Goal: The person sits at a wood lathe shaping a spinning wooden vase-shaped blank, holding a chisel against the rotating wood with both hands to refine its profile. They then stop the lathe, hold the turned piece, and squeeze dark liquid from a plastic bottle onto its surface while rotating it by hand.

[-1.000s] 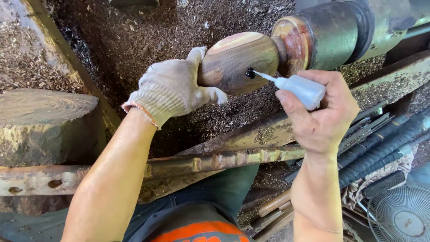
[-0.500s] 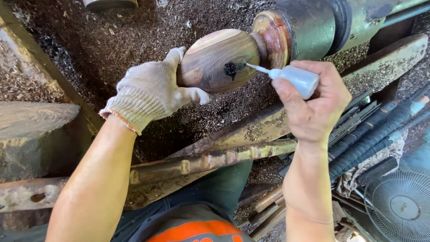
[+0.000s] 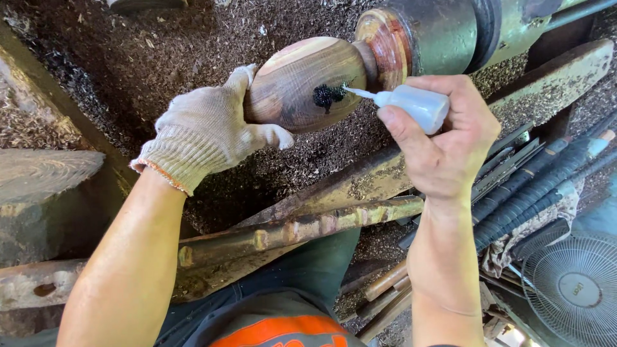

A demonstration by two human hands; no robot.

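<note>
An egg-shaped brown wooden workpiece (image 3: 302, 80) is mounted on a lathe chuck (image 3: 437, 29). A black patch (image 3: 329, 95) marks its near side. My left hand (image 3: 209, 132), in a white knit glove, cups the free end of the workpiece. My bare right hand (image 3: 443, 141) grips a small white squeeze bottle (image 3: 414, 106). The bottle's thin nozzle touches the wood at the black patch.
Wood shavings (image 3: 193, 38) cover the lathe bed. A rusty tool rest bar (image 3: 302, 231) runs across below the hands. Several dark-handled turning tools (image 3: 533, 186) lie at the right. A fan grille (image 3: 572, 289) sits at the lower right. A log (image 3: 45, 177) lies at the left.
The view has shifted so the workpiece sits further left. The black patch on the wood has grown from a small dot to a larger blot under the nozzle.
</note>
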